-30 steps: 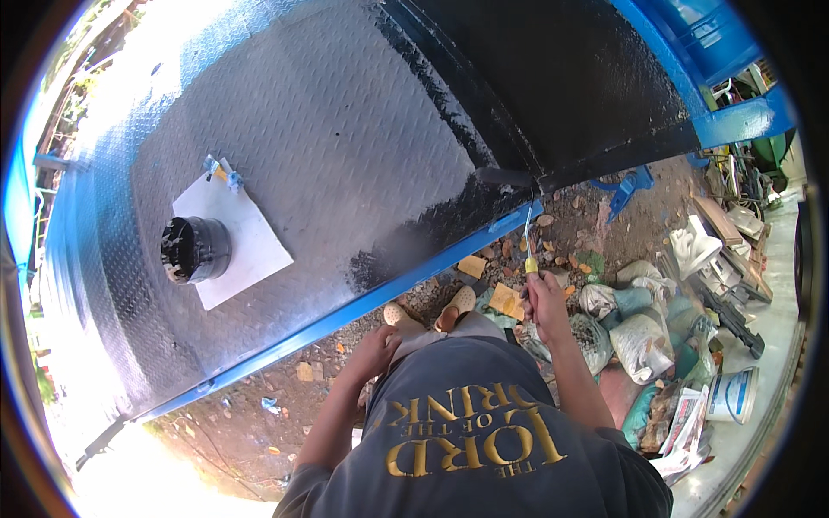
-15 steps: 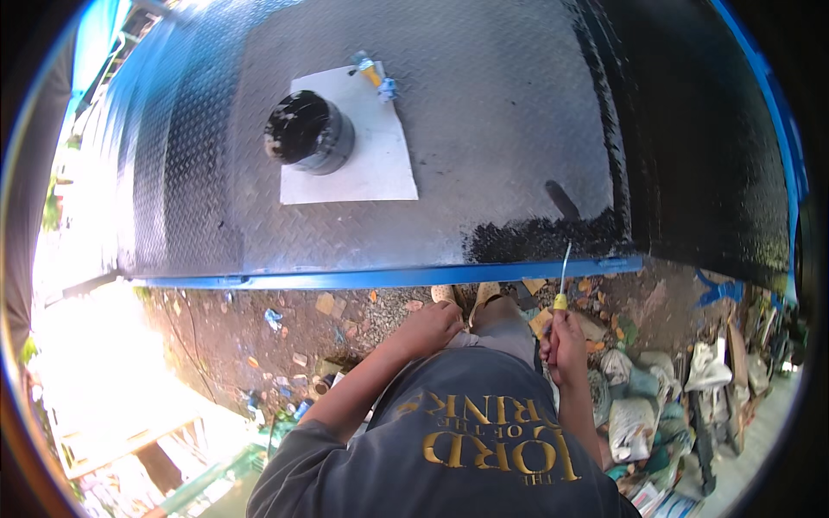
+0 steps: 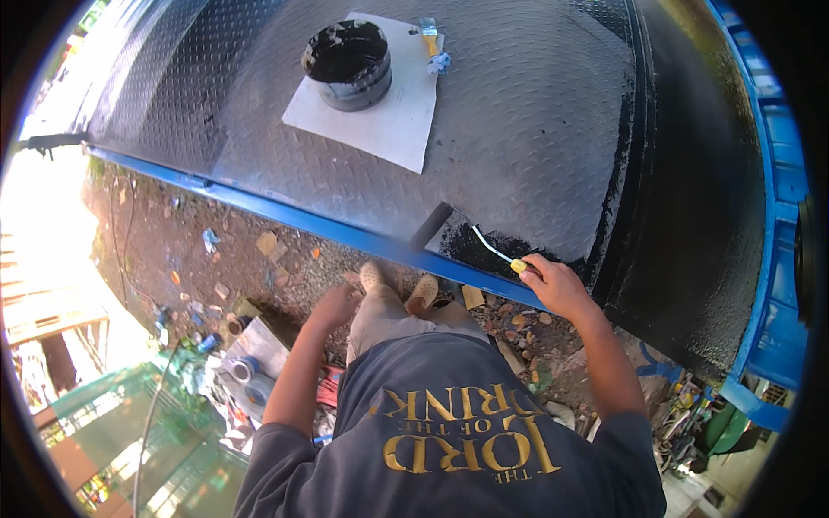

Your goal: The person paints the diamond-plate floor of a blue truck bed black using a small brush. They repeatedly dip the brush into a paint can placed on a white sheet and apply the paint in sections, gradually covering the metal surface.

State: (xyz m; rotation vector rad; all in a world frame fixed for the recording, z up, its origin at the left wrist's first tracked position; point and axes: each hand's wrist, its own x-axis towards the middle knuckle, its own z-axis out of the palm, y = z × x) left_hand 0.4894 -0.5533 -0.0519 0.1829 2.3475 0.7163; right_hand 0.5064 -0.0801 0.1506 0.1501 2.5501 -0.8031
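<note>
My right hand (image 3: pixel 557 285) grips the yellow handle of a paint roller (image 3: pixel 432 226), whose black sleeve lies over the near edge of the diamond-plate metal surface (image 3: pixel 527 147), slightly smeared by motion. Fresh black paint (image 3: pixel 509 246) covers a patch along that edge. My left hand (image 3: pixel 335 306) hangs empty by my left thigh, fingers loosely bent and apart. A paint-coated black tub (image 3: pixel 363 86) stands on a white sheet (image 3: pixel 345 134), with a yellow-handled brush (image 3: pixel 431 39) at the sheet's right corner.
A blue rail (image 3: pixel 285 220) borders the near side, above dirt ground (image 3: pixel 173 242) with leaves and scraps. A black panel (image 3: pixel 682 173) with blue framing lies at right. Green netting (image 3: pixel 164 423), a pale wooden structure (image 3: pixel 52 328) and piled clutter (image 3: pixel 250 380) fill the lower left.
My view has turned, bringing the tub toward the top middle. My right hand has raised the roller onto the near edge, left of where it was. My left hand now hangs farther left.
</note>
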